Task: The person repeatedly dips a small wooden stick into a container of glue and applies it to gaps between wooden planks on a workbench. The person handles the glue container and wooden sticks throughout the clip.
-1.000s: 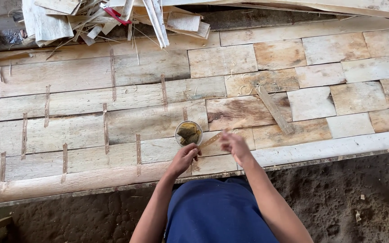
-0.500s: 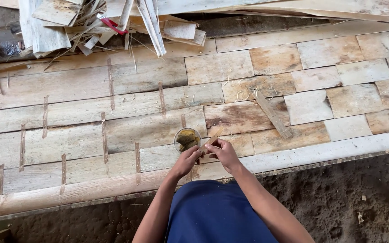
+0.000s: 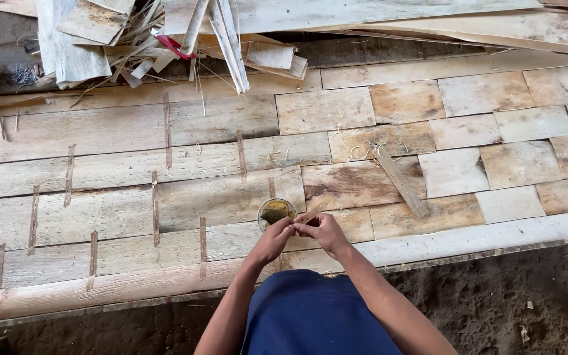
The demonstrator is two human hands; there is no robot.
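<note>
Far left on the tabletop (image 3: 100, 171), a surface of long pale veneer sheets laid edge to edge, short thin brown tape strips (image 3: 155, 198) cross the seams at intervals. Above them, along the far edge, lies a loose heap of pale wood offcuts and splinters (image 3: 165, 33) with a small red piece (image 3: 177, 46) sticking out of it.

Near the front edge, toward the middle, stands a small round clear cup holding yellow-brown wads (image 3: 275, 212). The left hand (image 3: 274, 238) is right below the cup, its fingers curled shut and pinching the near end of a thin narrow tan strip (image 3: 315, 209). The right hand (image 3: 325, 231) meets it knuckle to knuckle, fingers likewise closed on that same strip. The strip slants up and to the right from between the two hands, its free end lying over the veneer just right of the cup. Both forearms reach in from a blue garment (image 3: 317, 315) at the bottom of the view.

Right of the hands, a longer flat brownish wooden stick (image 3: 401, 180) lies diagonally across the veneer, apart from the hands. Further right, the surface turns to smaller squarish veneer patches (image 3: 514, 144) fitted together. Below the front edge is dark bare soil (image 3: 514, 296).
</note>
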